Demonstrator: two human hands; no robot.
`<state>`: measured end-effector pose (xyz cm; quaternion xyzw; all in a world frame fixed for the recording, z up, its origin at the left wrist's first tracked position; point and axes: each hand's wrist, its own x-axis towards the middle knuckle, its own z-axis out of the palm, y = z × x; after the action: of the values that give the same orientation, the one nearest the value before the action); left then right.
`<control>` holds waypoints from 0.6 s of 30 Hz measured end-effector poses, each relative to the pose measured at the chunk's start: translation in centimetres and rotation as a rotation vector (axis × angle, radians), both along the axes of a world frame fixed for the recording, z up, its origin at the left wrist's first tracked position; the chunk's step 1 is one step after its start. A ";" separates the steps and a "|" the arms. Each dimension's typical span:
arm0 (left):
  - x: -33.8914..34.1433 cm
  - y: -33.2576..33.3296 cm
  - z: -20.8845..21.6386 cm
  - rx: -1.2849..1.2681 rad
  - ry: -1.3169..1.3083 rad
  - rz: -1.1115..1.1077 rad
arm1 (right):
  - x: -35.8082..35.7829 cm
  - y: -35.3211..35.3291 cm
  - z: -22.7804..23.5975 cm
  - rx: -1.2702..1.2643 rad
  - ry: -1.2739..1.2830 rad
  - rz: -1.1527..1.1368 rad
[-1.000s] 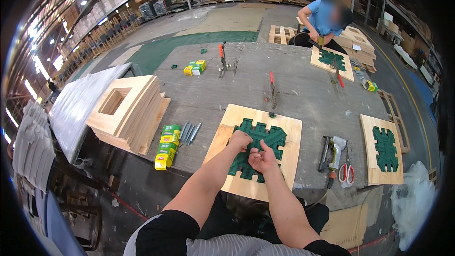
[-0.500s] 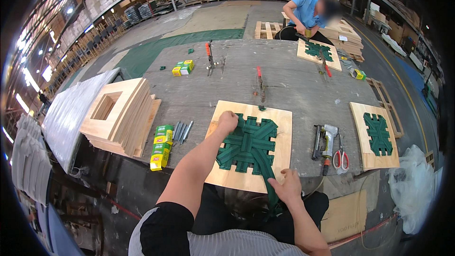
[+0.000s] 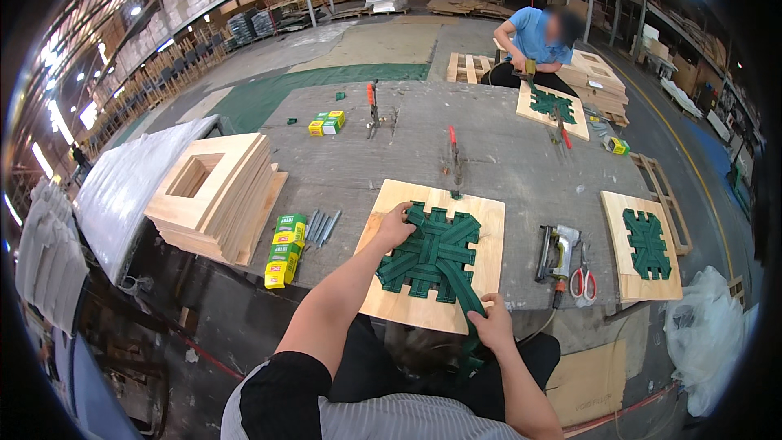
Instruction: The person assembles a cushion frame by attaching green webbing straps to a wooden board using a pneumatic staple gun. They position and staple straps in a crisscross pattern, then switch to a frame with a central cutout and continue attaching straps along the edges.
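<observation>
A square wooden panel [image 3: 391, 306] lies before me at the table's near edge, covered with woven green webbing [image 3: 432, 248]. My left hand [image 3: 395, 226] is at the webbing's upper left, its fingers closed on a strap end there. One loose strap [image 3: 463, 287] runs from the weave down over the panel's near edge toward my lap. At that edge, my right hand [image 3: 493, 327] pinches this strap between thumb and fingers. Right of the panel lie a staple gun [image 3: 562, 248] and red-handled scissors [image 3: 583, 279].
Wooden frames [image 3: 213, 195] are stacked at the left, near yellow-green boxes [image 3: 283, 265] and staple strips [image 3: 323, 228]. Another webbed panel [image 3: 648, 248] lies at the right edge. Red-handled clamps [image 3: 454, 151] stand mid-table. Across the table, a co-worker [image 3: 538, 41] handles another panel [image 3: 554, 114].
My right hand has closed on the loose strap and the strap is drawn straighter. My left hand stays at the upper left of the webbing. The whole view has shifted slightly.
</observation>
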<state>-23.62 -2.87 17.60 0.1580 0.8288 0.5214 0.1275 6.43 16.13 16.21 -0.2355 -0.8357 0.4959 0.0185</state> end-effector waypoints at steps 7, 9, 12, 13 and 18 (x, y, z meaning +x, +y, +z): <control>-1.7 1.6 0.2 0.020 -0.045 0.319 | 6.3 3.7 0.9 -0.557 0.045 -0.066; -2.3 1.4 1.0 0.132 -0.162 0.333 | 8.0 4.6 0.6 -0.395 -0.079 -0.038; -1.5 1.6 1.0 0.302 -0.161 0.272 | 9.0 5.5 -0.8 -0.104 -0.182 0.047; -1.1 1.3 0.7 0.349 -0.195 0.273 | 8.6 5.3 -1.0 -0.007 -0.201 0.092; 2.1 0.6 -0.8 0.531 -0.306 0.335 | 2.8 3.9 0.2 0.104 0.098 0.004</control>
<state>-21.53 -2.31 16.81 -0.0325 0.6501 0.7500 0.1175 9.18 20.06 16.40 -0.2083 -0.8587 0.4629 0.0705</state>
